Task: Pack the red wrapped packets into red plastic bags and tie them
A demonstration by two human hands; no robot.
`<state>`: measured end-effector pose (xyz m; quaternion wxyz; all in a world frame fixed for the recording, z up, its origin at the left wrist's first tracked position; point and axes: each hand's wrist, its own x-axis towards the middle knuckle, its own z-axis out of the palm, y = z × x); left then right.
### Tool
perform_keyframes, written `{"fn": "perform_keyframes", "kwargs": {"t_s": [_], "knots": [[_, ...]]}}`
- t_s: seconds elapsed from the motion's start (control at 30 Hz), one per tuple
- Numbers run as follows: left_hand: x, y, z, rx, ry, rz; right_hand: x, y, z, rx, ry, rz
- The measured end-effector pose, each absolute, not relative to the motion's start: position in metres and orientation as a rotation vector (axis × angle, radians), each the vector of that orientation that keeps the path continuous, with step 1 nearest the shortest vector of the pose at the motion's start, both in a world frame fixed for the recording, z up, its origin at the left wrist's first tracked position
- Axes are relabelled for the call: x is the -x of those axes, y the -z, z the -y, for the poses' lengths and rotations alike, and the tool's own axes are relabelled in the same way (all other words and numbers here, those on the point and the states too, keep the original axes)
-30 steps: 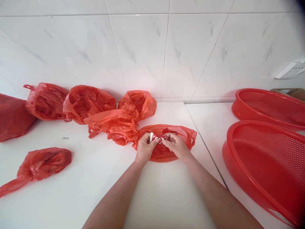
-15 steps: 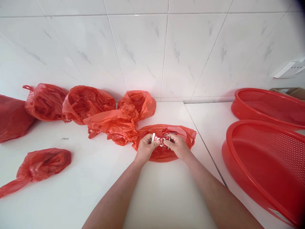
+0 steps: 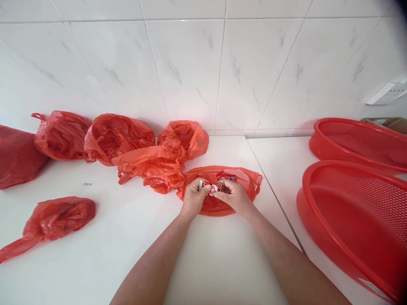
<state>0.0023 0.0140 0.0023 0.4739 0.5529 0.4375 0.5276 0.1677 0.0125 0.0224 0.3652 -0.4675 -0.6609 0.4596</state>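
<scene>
Two bare forearms reach up from the lower edge across the white worktop [image 3: 95, 262], which is bare close to the person. At the near right, a large red mesh basket [image 3: 349, 220] hangs partly over the worktop's edge, and at the near left a knotted red plastic bag [image 3: 54, 217] lies on its side with its tail trailing towards the person. Further in, the left hand [image 3: 193, 200] and right hand [image 3: 234, 197] meet over the middle of the worktop. Between them is a red-and-white packet [image 3: 212, 186], held just above an open red bag [image 3: 249, 181]. The left thumb and fingers [image 3: 206, 189] pinch its left end, and the right fingers [image 3: 221, 194] are pressed together on its right end. The open red bag lies flat under both hands, and another red wrapper [image 3: 227, 176] shows inside it just beyond the right fingers. Touching that bag's left side is a crumpled red bag [image 3: 149, 166]. Behind it, a row of fuller red bags [image 3: 118, 135] stands along the foot of the white tiled wall [image 3: 190, 63]. Far right, a second red basket [image 3: 359, 142] sits behind the first, with a brown box [image 3: 392, 123] partly showing past it and a white fitting [image 3: 386, 94] on the wall above.
</scene>
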Motion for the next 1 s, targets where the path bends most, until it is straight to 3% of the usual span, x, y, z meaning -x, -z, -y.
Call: {"fn": "perform_keyframes", "kwargs": {"t_s": [0.67,1.0], "knots": [[-0.0029,-0.0065,-0.0094,-1.304,-1.274,-1.064,-0.1719,-0.0183,-0.0150,1.261,-1.217,1.675],[-0.0050,-0.0030,-0.0116,-1.316,-1.269,-1.048,-0.1700,-0.0177,-0.0139,1.260,-1.080,1.699]]}}
